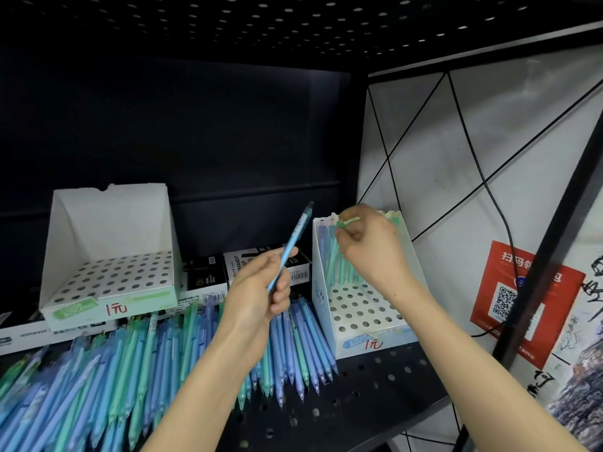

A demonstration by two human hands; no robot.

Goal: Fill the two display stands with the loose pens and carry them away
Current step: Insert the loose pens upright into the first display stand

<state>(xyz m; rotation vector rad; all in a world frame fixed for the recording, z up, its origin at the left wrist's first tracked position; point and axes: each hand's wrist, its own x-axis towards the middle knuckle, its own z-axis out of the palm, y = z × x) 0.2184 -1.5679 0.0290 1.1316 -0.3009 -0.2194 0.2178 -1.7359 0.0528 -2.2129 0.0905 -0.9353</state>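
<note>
Two white display stands with hole grids sit on the black shelf. The left stand (111,282) holds no pens. The right stand (359,314) has several green and blue pens upright in its back rows. My left hand (257,295) grips a light blue pen (292,243) that points up and to the right. My right hand (368,246) pinches the top of a green pen (336,252) standing in the right stand's back row. A heap of loose blue and green pens (146,370) lies on the shelf in front of the stands.
Black and white marker boxes (261,265) lie between and under the stands. A perforated black shelf (375,380) carries everything; another shelf is overhead. On the right is a white wall panel with black wires and a red QR sticker (522,301).
</note>
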